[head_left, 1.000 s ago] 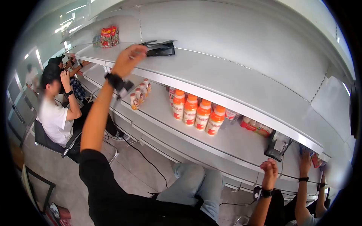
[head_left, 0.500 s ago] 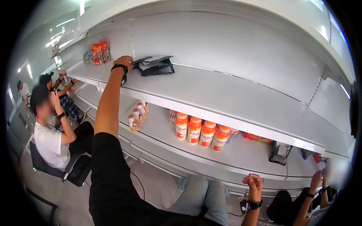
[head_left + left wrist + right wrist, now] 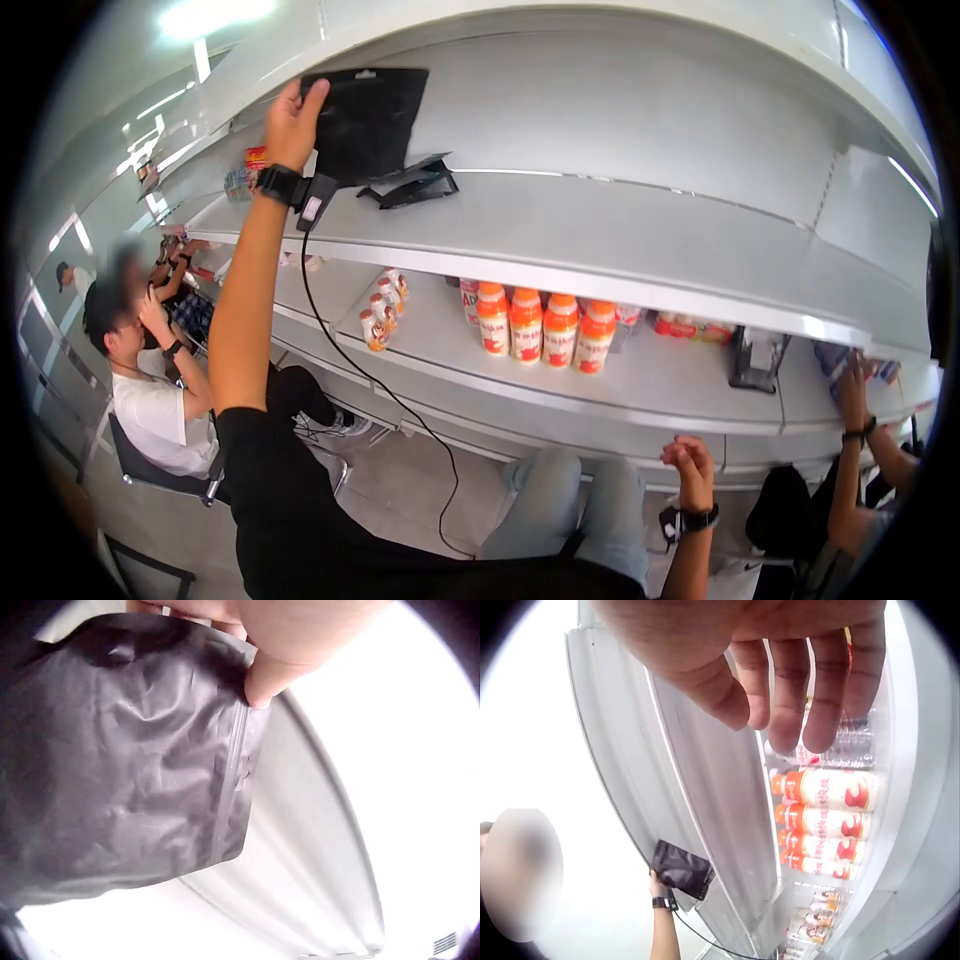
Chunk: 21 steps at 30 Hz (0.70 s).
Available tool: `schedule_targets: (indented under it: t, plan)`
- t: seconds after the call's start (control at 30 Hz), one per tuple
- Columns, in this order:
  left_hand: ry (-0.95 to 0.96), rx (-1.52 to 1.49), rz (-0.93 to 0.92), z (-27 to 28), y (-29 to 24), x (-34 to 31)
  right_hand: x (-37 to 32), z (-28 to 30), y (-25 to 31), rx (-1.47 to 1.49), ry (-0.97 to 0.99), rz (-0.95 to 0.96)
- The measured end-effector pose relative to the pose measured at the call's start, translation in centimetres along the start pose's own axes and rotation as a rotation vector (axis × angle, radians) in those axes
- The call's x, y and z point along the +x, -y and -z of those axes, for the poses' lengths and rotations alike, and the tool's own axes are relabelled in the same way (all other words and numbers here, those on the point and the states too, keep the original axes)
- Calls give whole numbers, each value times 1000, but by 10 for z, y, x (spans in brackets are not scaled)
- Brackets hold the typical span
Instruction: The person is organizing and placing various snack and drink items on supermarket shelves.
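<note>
A black zip pouch [image 3: 366, 125] is held up by my left hand [image 3: 294, 128] above the upper shelf, thumb on its near face. In the left wrist view the pouch [image 3: 127, 765] fills the left side, with my thumb pressed beside its zip strip. Another dark packet [image 3: 415, 188] lies on the upper shelf just below it. My right hand [image 3: 692, 474] hangs in front of the lower shelf, fingers loosely bent and holding nothing. The right wrist view shows that hand [image 3: 757, 660] empty, with orange-capped bottles [image 3: 829, 787] beyond it.
Orange-capped bottles [image 3: 558, 335] stand on the lower shelf [image 3: 640, 395], small bottles [image 3: 383, 308] to their left, a black packet [image 3: 757, 357] to their right. A cable trails from my left wrist. A seated person [image 3: 160, 400] is at left; another person's arms reach in at right.
My left hand came down to the dark packets on the upper shelf, then rose with one black pouch. The right hand stayed low near the lower shelf.
</note>
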<state>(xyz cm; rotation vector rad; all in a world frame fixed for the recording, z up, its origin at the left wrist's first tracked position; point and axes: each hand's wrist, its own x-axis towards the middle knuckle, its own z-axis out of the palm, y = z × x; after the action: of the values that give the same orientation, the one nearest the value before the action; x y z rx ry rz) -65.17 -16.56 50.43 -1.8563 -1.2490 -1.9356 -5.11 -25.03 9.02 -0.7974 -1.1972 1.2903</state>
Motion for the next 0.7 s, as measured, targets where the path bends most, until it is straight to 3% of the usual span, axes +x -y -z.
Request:
schedule_targets:
  t: [0.1, 0.17, 0.2, 0.3, 0.37, 0.43, 0.5, 0.57, 0.63, 0.7]
  plan:
    - [155, -518, 85, -46, -112, -59, -4, -18, 21, -32, 139, -18]
    - [431, -852, 166, -83, -166, -124, -7, -38, 34, -31, 285, 1]
    - [655, -1021, 177, -106, -160, -149, -12, -46, 41, -14, 348, 1]
    - [955, -1383, 288, -188, -174, -259, -33, -45, 34, 111, 527, -4]
    - [1009, -1657, 535, -231, -191, -317, -59, -46, 38, 230, 533, -165]
    - [903, -1913, 730, -277, -193, -363, -71, -21, 37, 315, 692, -258]
    - [935, -2219, 690, -318, -188, -388, -88, 9, 34, 78, 605, -167]
    - [884, -2295, 685, -354, -188, -413, -96, 32, 50, 224, 616, -272]
    - [1028, -2280, 536, -380, -190, -423, -100, 58, 49, 219, 501, -247]
    - [981, -2027, 1012, -388, -188, -434, -98, 102, 34, 154, 379, -253]
